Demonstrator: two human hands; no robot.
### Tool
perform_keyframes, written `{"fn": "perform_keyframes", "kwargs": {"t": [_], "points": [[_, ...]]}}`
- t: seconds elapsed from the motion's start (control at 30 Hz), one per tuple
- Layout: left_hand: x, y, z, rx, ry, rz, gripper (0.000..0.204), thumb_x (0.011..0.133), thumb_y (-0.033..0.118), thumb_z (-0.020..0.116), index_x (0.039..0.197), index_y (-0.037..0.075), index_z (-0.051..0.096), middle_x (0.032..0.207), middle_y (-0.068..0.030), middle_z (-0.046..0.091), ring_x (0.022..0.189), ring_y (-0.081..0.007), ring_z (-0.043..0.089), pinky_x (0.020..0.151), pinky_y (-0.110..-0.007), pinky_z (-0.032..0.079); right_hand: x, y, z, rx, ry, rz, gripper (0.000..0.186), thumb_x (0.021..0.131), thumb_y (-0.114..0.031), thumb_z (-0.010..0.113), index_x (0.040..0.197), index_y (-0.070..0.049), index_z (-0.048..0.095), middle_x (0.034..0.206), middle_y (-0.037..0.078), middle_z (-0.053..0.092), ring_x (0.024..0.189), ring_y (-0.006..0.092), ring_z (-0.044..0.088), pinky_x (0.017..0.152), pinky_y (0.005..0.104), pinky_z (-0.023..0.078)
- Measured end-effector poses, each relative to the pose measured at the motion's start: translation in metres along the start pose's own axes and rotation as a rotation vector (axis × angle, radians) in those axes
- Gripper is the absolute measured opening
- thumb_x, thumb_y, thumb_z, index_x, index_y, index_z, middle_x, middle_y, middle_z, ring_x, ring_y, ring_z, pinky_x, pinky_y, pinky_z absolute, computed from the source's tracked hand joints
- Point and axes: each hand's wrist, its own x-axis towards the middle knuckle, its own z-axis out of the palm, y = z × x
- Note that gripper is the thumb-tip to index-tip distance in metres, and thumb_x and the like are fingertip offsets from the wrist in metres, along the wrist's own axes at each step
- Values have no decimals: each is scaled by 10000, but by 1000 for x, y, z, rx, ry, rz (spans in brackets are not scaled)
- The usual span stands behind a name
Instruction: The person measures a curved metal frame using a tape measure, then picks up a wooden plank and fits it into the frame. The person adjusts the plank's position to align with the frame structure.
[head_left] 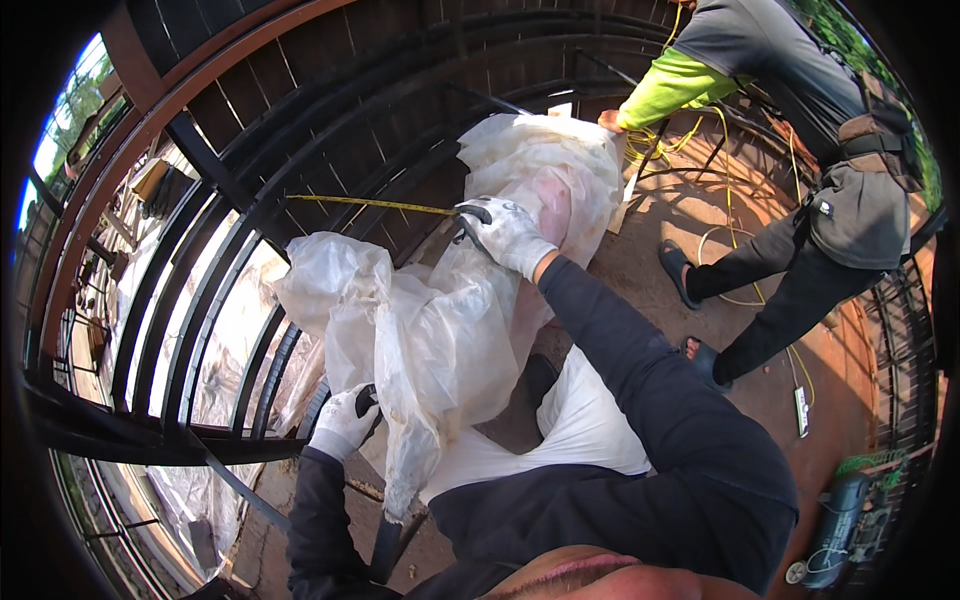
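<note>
A white-gloved right hand (505,238) clasps one end of a thin yellow measuring tape (370,204), drawn out toward the black metal bars (212,163) at the left edge of the reddish-brown floor (645,300). The white-gloved left hand (343,426) sits beside crumpled, translucent plastic sheeting (440,345); I can't tell its grip. A co-worker's hand (610,121) reaches the sheeting's far edge.

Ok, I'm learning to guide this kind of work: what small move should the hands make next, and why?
Probably bring the left hand up to steady the far end of the tape. The right hand holds it drawn out leftward, toward the black bars; no hand is at that end, and the left one is lower down, beside the plastic.
</note>
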Motion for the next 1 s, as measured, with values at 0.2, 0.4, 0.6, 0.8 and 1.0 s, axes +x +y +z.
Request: {"fn": "perform_keyframes", "kwargs": {"t": [0.2, 0.4, 0.6, 0.8, 1.0], "points": [[1, 0, -1, 19, 12, 15, 323, 833, 217, 630, 1115, 61, 660, 945, -209, 688, 917, -378, 653, 815, -443, 508, 3, 5, 3, -11, 2, -9, 336, 985, -291, 442, 1160, -110, 665, 1193, 129, 657, 1150, 330, 571, 1018, 428, 421], [5, -1, -1, 15, 29, 46, 325, 832, 212, 628, 1123, 69, 657, 947, -205, 689, 922, -376, 652, 814, -445, 509, 7, 4, -1, -27, -1, -15, 335, 981, -294, 448, 1151, -108, 669, 1185, 142, 657, 1133, 340, 578, 1007, 434, 426], [6, -1, 0, 13, 14, 11, 337, 835, 219, 627, 1138, 74, 655, 947, -204, 689, 920, -375, 655, 819, -444, 510, 7, 3, -2, -26, 6, -6, 335, 980, -290, 450, 1146, -101, 670, 1170, 150, 660, 1114, 346, 585, 992, 437, 436], [5, 1, -1, 29, 28, 23, 334, 837, 222, 623, 1132, 70, 662, 974, -199, 692, 937, -369, 655, 834, -436, 508, 7, 2, -2, -7, 13, -10, 330, 977, -291, 458, 1143, -102, 672, 1148, 154, 665, 1097, 351, 591, 977, 440, 442], [6, 1, -7, -15, -2, 1, 306, 841, 196, 615, 1106, 55, 679, 1026, -174, 693, 976, -354, 648, 867, -413, 501, 7, 5, -2, -46, 22, -26, 333, 980, -335, 475, 1155, -130, 670, 1144, 152, 668, 1088, 352, 600, 944, 431, 463]]}}
